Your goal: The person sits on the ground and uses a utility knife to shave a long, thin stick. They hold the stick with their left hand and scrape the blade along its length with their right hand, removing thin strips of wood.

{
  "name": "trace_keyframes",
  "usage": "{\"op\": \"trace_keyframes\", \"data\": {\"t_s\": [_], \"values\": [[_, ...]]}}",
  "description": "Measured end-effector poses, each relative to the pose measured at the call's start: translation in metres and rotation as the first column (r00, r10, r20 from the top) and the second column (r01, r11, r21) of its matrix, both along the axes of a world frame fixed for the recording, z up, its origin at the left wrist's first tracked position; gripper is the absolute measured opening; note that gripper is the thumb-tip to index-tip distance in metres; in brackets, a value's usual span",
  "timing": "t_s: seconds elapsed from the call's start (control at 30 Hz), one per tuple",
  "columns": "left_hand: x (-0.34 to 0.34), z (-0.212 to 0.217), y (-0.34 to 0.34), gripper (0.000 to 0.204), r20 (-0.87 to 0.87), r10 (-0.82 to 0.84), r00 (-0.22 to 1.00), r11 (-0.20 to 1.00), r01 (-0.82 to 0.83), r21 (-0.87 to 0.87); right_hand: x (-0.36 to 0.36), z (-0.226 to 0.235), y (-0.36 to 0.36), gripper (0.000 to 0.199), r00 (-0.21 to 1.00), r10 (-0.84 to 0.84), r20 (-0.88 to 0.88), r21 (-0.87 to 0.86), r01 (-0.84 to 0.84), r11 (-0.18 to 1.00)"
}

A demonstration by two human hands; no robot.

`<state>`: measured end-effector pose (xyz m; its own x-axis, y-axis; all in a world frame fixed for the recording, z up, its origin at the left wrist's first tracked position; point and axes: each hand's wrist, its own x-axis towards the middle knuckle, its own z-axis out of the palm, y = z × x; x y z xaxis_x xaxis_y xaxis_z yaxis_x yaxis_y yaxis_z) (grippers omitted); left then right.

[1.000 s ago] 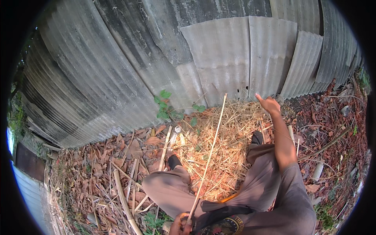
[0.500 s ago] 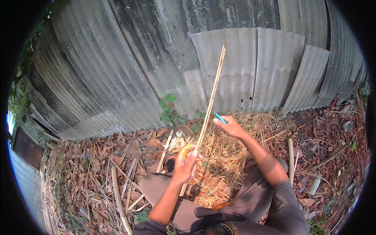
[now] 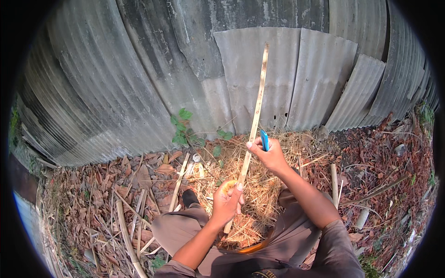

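Observation:
A long, narrow strip of split bamboo (image 3: 259,99) slants upward in front of me, slightly bowed, its pale face dotted with brown marks. My left hand (image 3: 227,202) is closed around its lower part, and something yellow-orange covers a finger there. The strip's bottom end shows below that hand. Higher up, my right hand (image 3: 269,155) is closed on a slim blue utility knife (image 3: 264,140), which points upward; its blade cannot be made out. The thumb and fingertips of this hand touch the strip's edge.
Straw-like shavings (image 3: 259,185) cover the ground between my bent legs. Bamboo pieces (image 3: 132,238) lie among dry leaves at left, and a short stick (image 3: 334,185) stands at right. Beyond rises a corrugated sheet wall (image 3: 185,92), with a green plant (image 3: 181,127) at its foot.
My right hand has come against the strip, and the blue knife has turned from slanting left to nearly upright. The strip has rotated to show its broader face. The view has shifted slightly.

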<state>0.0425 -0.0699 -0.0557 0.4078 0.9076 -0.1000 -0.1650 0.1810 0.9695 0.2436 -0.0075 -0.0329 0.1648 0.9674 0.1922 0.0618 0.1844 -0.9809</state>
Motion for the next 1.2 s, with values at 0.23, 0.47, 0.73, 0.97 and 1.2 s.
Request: {"op": "trace_keyframes", "data": {"t_s": [0.23, 0.47, 0.73, 0.97, 1.2], "values": [[-0.018, 0.004, 0.004, 0.023, 0.163, 0.069, 0.984, 0.997, -0.062, -0.05, 0.001, 0.009, -0.018, 0.065, 0.512, -0.184, 0.839, 0.271, -0.101, 0.957], [-0.024, 0.016, -0.001, 0.023, 0.178, 0.121, 0.976, 0.991, -0.108, -0.082, -0.008, 0.007, -0.022, 0.065, 0.336, -0.235, 0.912, 0.312, -0.195, 0.93], [-0.021, 0.017, -0.008, 0.022, 0.108, 0.143, 0.984, 0.99, -0.143, -0.008, -0.01, 0.001, -0.02, 0.069, 0.32, -0.368, 0.873, 0.443, -0.207, 0.872], [-0.018, 0.012, -0.007, 0.021, 0.103, 0.146, 0.984, 0.989, -0.144, -0.019, -0.006, -0.011, -0.012, 0.071, 0.318, -0.451, 0.834, 0.522, -0.187, 0.832], [-0.019, 0.011, -0.033, 0.018, 0.071, -0.039, 0.997, 0.997, 0.044, -0.068, 0.046, -0.002, 0.014, 0.073, 0.314, -0.394, 0.864, 0.31, 0.285, 0.907]]}}
